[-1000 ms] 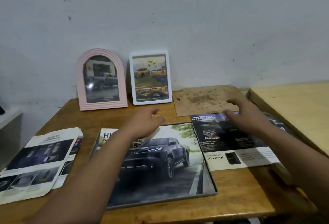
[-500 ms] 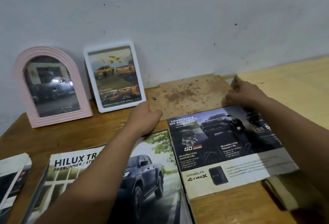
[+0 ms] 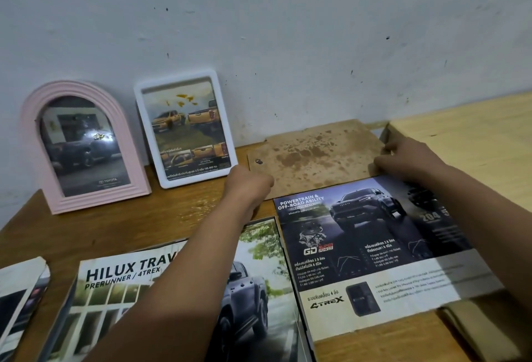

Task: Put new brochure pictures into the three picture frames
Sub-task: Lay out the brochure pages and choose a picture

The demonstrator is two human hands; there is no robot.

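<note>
Stained brown backing board (image 3: 316, 157) lay flat at the back of the wooden table (image 3: 121, 226), and two hands gripped it — the left hand (image 3: 249, 186) closed on its left edge, the right hand (image 3: 403, 160) curled over its right edge. Just in front lay one dark loose brochure page (image 3: 374, 246); beside that, one Hilux brochure (image 3: 259, 289). Two filled frames leaned on the wall — one pink arched frame (image 3: 83, 148) and one white rectangular frame (image 3: 185, 128).

Arched frame (image 3: 83, 148) and rectangular frame (image 3: 187, 128) lean on wall (image 3: 288, 30) at bench (image 3: 129, 223) rear-left; backing board (image 3: 316, 157) lies right of them; brochure page (image 3: 374, 252) lies before board; large frame (image 3: 259, 289) lies left of page.
</note>
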